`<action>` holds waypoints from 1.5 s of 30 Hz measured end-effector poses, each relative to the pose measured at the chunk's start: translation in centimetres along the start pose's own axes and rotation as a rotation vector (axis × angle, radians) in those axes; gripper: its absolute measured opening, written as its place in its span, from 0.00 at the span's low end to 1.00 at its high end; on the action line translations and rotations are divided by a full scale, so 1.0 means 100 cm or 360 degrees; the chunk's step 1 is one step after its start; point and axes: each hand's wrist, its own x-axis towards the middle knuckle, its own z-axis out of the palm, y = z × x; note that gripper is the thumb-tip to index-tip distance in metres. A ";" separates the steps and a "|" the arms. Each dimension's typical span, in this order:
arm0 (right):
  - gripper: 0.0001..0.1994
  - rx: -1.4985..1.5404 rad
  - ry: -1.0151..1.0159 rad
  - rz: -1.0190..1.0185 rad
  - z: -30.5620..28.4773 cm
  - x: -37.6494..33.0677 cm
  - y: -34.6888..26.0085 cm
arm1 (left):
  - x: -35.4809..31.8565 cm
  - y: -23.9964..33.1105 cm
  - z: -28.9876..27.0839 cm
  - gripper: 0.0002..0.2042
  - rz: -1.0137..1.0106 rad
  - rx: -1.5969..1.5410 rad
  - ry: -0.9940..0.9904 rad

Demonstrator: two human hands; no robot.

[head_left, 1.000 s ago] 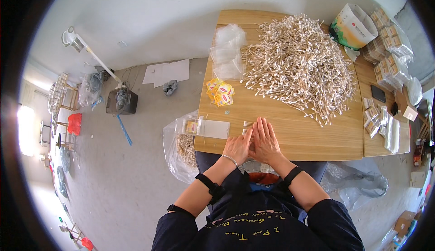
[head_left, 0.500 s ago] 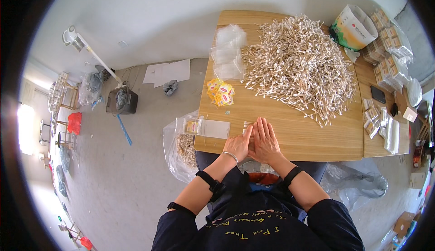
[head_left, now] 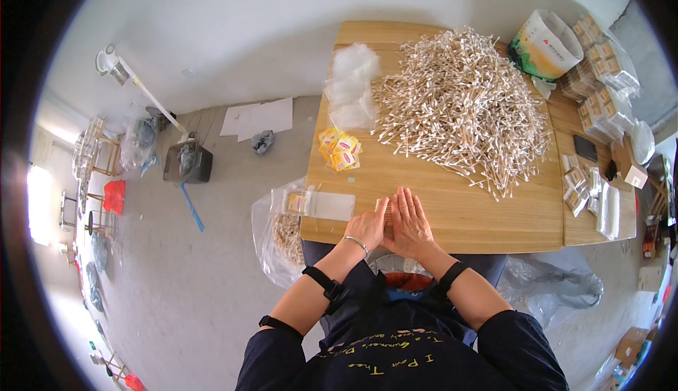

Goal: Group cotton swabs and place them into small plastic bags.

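Note:
A small bunch of cotton swabs (head_left: 388, 214) sits between my hands at the table's near edge. My left hand (head_left: 367, 228) presses against its left side, fingers bent. Along its right side lies my right hand (head_left: 409, 225), fingers straight and together; its thumb is hidden. Left of my hands, a clear plastic box (head_left: 294, 202) holding swabs and a yellow card lies with its flat lid (head_left: 333, 206) folded out. Yellow printed cards (head_left: 341, 150) are stacked loosely beyond it. A large heap of loose cotton swabs (head_left: 462, 108) covers the far middle of the wooden table (head_left: 487, 223).
Clear plastic bags (head_left: 353, 87) lie left of the heap. At the right stand a white tub (head_left: 546, 43), stacked packs of boxed swabs (head_left: 607, 112) and a black phone (head_left: 585, 147). A clear sack (head_left: 277, 239) of swabs hangs by the left table edge; a dark bin (head_left: 188, 161) is on the floor.
My hands stay pressed together around the swabs, with the left fingers shifted slightly upward. More of the bunch shows between them. The whole view has shifted a little.

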 end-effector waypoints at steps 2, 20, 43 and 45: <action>0.48 -0.0049 0.0009 0.0005 0.003 0.000 0.002 | 0.002 0.007 -0.009 0.28 0.0002 -0.0014 0.0003; 0.51 -0.0018 -0.0288 0.0070 -0.016 0.006 0.000 | 0.142 0.006 -0.011 0.05 -0.0065 -0.0481 0.0908; 0.52 0.0005 -0.0005 0.0030 0.001 0.000 -0.001 | 0.042 -0.029 -0.006 0.04 0.0290 -0.0457 0.0549; 0.52 -0.0005 0.0003 0.0031 0.001 -0.001 -0.001 | 0.038 -0.027 -0.008 0.07 0.0337 -0.0354 0.0568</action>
